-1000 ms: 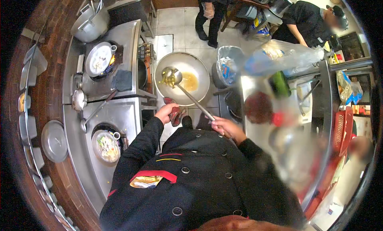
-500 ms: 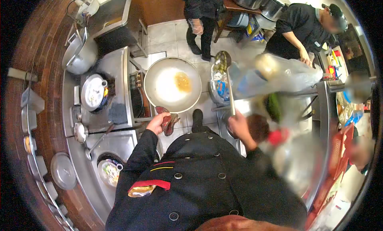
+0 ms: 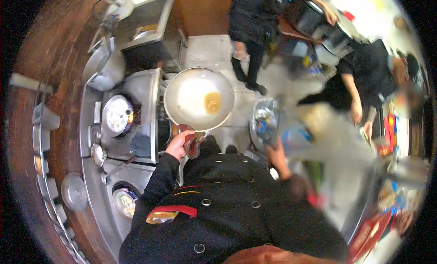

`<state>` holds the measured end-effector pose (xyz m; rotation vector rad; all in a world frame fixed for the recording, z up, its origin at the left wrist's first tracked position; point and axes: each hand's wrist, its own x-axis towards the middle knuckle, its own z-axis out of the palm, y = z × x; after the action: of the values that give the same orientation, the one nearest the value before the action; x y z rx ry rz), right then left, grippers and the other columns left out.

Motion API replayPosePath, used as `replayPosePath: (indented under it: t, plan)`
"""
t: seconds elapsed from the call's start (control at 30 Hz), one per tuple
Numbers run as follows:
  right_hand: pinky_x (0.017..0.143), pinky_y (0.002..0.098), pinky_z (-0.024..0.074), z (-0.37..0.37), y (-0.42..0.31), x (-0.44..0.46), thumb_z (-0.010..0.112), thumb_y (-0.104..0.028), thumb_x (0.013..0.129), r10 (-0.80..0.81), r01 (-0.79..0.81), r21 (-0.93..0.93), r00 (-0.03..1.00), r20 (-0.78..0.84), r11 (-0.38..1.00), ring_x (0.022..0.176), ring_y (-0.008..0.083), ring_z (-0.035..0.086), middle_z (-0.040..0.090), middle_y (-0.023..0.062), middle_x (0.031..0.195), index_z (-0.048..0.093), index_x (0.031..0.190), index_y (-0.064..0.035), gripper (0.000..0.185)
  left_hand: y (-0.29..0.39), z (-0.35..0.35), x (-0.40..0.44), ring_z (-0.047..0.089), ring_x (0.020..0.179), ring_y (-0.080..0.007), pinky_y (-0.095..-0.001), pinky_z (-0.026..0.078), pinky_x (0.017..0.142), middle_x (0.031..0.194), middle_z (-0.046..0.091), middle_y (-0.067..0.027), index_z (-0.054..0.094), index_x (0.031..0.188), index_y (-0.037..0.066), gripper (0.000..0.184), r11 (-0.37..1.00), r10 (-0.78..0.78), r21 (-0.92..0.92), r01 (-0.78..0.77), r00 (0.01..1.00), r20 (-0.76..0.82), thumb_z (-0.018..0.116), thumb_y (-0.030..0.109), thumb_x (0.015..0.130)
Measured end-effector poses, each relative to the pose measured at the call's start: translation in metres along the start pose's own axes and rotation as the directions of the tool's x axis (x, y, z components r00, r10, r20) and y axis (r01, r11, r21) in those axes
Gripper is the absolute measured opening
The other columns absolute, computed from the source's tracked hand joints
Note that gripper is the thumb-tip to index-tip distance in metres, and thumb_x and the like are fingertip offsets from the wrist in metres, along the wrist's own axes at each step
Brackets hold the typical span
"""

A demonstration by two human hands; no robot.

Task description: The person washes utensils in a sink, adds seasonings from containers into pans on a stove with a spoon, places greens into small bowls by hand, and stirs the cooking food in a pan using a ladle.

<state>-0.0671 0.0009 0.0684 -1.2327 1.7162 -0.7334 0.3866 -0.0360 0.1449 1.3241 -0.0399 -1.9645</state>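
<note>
My left hand (image 3: 178,146) is closed around a dark red folded cloth (image 3: 193,143) at the near rim of a large pale wok (image 3: 182,100). A brown patch of liquid (image 3: 211,102) lies in the wok, right of its middle. My right hand (image 3: 278,160) is closed on the handle of a ladle (image 3: 280,110), to the right of the wok. Motion smears the ladle, so its bowl and contents are hard to make out. It is close to a bin (image 3: 253,123) lined with clear plastic and holding wrappers.
At left, a steel stove (image 3: 145,88) carries a lit burner (image 3: 119,114); a large pot (image 3: 105,72) stands behind. A second ladle (image 3: 119,169) lies on the nearer counter. One co-worker (image 3: 252,22) stands beyond the wok, another (image 3: 368,68) bends at the right. The right counter is blurred.
My right hand and the ladle have swung, the ladle dropping from its raised position and blurring. My left hand still grips the cloth at the wok. The camera view has shifted.
</note>
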Motion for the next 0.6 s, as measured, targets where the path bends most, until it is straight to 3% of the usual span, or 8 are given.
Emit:
replayPosePath:
  t: [0.07, 0.13, 0.27, 0.33, 0.4, 0.53, 0.57, 0.6]
  plan:
    - [0.052, 0.0296, 0.0438, -0.032, -0.077, 0.016, 0.065, -0.005, 0.085, 0.412, -0.526, 0.390, 0.845, 0.341, 0.756, 0.061, 0.0159, 0.052, 0.056, 0.0054, 0.077, 0.030, 0.145, -0.0073, 0.069, 0.041, 0.020, -0.012, 0.068, 0.082, -0.0226, -0.0384, 0.056, 0.075, 0.099, 0.071, -0.0094, 0.063, 0.110, 0.003, 0.026, 0.999, 0.028, -0.027, -0.029, 0.999, -0.036, 0.059, 0.017, 0.088]
    - [0.045, 0.0230, 0.0411, -0.038, -0.085, 0.040, 0.065, -0.013, 0.087, 0.405, -0.607, 0.450, 0.785, 0.469, 0.655, 0.053, 0.0093, 0.051, 0.056, 0.0005, 0.071, 0.044, 0.136, -0.0063, 0.054, 0.081, 0.022, -0.001, 0.068, 0.080, -0.0220, -0.0386, 0.056, 0.073, 0.096, 0.071, -0.0086, 0.065, 0.108, 0.004, 0.025, 0.996, 0.054, -0.073, -0.053, 0.998, 0.015, 0.060, 0.018, 0.088]
    - [0.046, 0.0253, 0.0432, -0.022, -0.153, 0.070, 0.066, -0.013, 0.087, 0.415, -0.660, 0.335, 0.711, 0.568, 0.673, 0.053, 0.0109, 0.051, 0.056, -0.0002, 0.074, 0.036, 0.145, -0.0071, 0.066, 0.174, 0.036, 0.018, 0.067, 0.086, -0.0209, -0.0388, 0.055, 0.072, 0.099, 0.071, -0.0065, 0.065, 0.109, 0.006, 0.029, 0.989, 0.074, -0.132, -0.069, 0.997, 0.032, 0.061, 0.020, 0.084]
    - [0.047, 0.0245, 0.0431, -0.004, -0.152, 0.105, 0.065, -0.013, 0.088, 0.356, -0.591, 0.265, 0.724, 0.591, 0.762, 0.055, 0.0101, 0.051, 0.055, -0.0007, 0.074, 0.032, 0.148, -0.0087, 0.069, 0.223, 0.036, 0.040, 0.068, 0.093, -0.0243, -0.0367, 0.055, 0.085, 0.106, 0.068, -0.0135, 0.059, 0.116, 0.000, 0.032, 0.962, 0.223, -0.186, -0.201, 0.969, 0.103, 0.058, 0.015, 0.088]
    - [0.048, 0.0231, 0.0415, 0.021, -0.229, 0.149, 0.064, -0.012, 0.088, 0.394, -0.544, 0.149, 0.745, 0.538, 0.826, 0.055, 0.0087, 0.050, 0.055, -0.0010, 0.075, 0.032, 0.148, -0.0078, 0.068, 0.298, 0.026, 0.084, 0.067, 0.095, -0.0250, -0.0379, 0.054, 0.087, 0.108, 0.067, -0.0145, 0.057, 0.118, -0.001, 0.034, 0.933, 0.304, -0.231, -0.275, 0.947, 0.102, 0.057, 0.016, 0.088]
    - [0.047, 0.0219, 0.0384, 0.041, -0.320, 0.194, 0.064, -0.011, 0.089, 0.293, -0.430, 0.120, 0.769, 0.568, 0.895, 0.054, 0.0069, 0.046, 0.056, -0.0011, 0.082, 0.034, 0.147, -0.0079, 0.066, 0.401, 0.011, 0.145, 0.068, 0.087, -0.0227, -0.0369, 0.055, 0.077, 0.101, 0.071, -0.0096, 0.064, 0.109, 0.004, 0.026, 0.901, 0.349, -0.326, -0.288, 0.926, 0.147, 0.060, 0.019, 0.087]
    - [0.047, 0.0217, 0.0386, 0.046, -0.365, 0.204, 0.064, -0.011, 0.089, 0.235, -0.290, 0.010, 0.795, 0.559, 0.957, 0.054, 0.0068, 0.047, 0.056, -0.0015, 0.082, 0.034, 0.147, -0.0088, 0.065, 0.429, 0.019, 0.146, 0.068, 0.085, -0.0229, -0.0370, 0.055, 0.076, 0.100, 0.071, -0.0095, 0.065, 0.109, 0.004, 0.026, 0.889, 0.368, -0.334, -0.312, 0.923, 0.117, 0.059, 0.018, 0.088]
    - [0.046, 0.0215, 0.0390, 0.056, -0.388, 0.213, 0.064, -0.009, 0.089, 0.274, -0.346, 0.034, 0.796, 0.539, 0.938, 0.054, 0.0067, 0.047, 0.055, -0.0011, 0.083, 0.032, 0.148, -0.0086, 0.066, 0.453, 0.011, 0.166, 0.068, 0.085, -0.0227, -0.0377, 0.055, 0.076, 0.099, 0.071, -0.0086, 0.065, 0.107, 0.005, 0.023, 0.878, 0.395, -0.352, -0.325, 0.907, 0.148, 0.058, 0.018, 0.089]
